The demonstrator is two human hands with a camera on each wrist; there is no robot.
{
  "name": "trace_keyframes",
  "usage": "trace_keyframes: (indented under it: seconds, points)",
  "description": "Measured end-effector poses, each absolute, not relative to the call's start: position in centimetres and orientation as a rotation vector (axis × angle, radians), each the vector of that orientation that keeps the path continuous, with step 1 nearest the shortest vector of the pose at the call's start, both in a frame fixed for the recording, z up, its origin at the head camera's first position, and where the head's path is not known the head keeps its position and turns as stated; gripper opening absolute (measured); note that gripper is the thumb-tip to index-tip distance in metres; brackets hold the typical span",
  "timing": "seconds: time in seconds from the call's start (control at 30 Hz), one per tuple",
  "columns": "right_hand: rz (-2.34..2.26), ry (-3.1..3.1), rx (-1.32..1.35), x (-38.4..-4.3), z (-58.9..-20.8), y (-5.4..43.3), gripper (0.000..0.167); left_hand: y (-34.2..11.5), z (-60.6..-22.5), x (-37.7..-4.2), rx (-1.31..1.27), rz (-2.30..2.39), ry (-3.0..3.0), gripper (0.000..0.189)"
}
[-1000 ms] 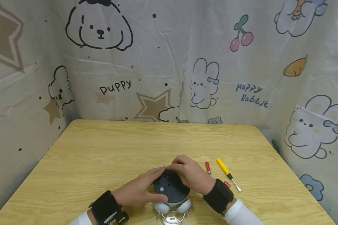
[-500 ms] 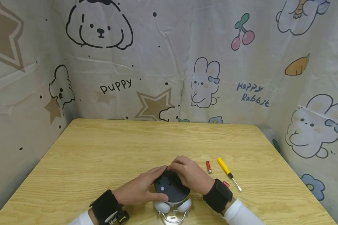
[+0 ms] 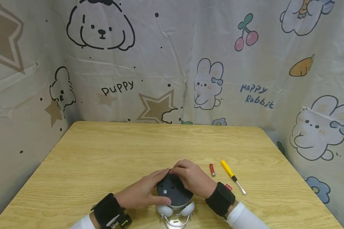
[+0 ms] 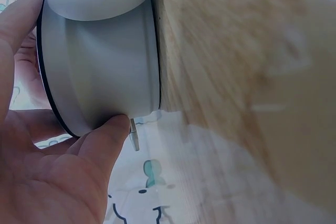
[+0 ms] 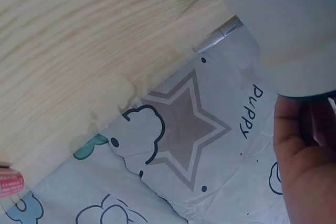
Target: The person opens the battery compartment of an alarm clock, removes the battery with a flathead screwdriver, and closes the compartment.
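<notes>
A white twin-bell alarm clock (image 3: 177, 190) lies face down near the table's front edge, its black back up and its bells toward the person. My left hand (image 3: 143, 194) grips its left side, the thumb reaching over the near part of the back. In the left wrist view, the left hand's fingers (image 4: 105, 145) lie against the white casing (image 4: 100, 66). My right hand (image 3: 193, 178) has bent fingers at the far edge of the back. What lies under those fingertips is hidden. The right wrist view shows the right hand (image 5: 310, 166) close by the clock's rim (image 5: 304, 97).
A red battery (image 3: 212, 170) lies on the wooden table (image 3: 117, 149) to the right of the clock. Beside it is a screwdriver (image 3: 229, 171) with a yellow handle. A printed cloth (image 3: 154, 57) hangs behind and at both sides.
Both hands stay on the clock, almost still. The right hand and wrist have shifted very slightly; the clock, battery and screwdriver keep their places.
</notes>
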State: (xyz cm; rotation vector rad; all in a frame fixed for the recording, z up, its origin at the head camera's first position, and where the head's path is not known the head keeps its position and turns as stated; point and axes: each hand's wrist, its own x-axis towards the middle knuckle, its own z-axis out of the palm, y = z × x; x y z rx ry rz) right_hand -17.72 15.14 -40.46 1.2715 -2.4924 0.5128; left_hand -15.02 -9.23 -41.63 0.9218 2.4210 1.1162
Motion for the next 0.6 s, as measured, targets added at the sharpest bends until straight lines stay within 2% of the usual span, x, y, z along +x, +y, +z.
trace_keyframes:
  seconds: [0.3, 0.6]
  points:
    - [0.439, -2.558, 1.235, -17.3, -40.1, 15.1, 0.027, -9.2, -41.4, -15.0, 0.918, 1.122, 2.405, 0.098]
    - [0.098, -2.484, 1.265, -16.5, -39.8, 14.7, 0.028, -9.4, -41.5, -15.0, 0.903, 1.100, 2.411, 0.098]
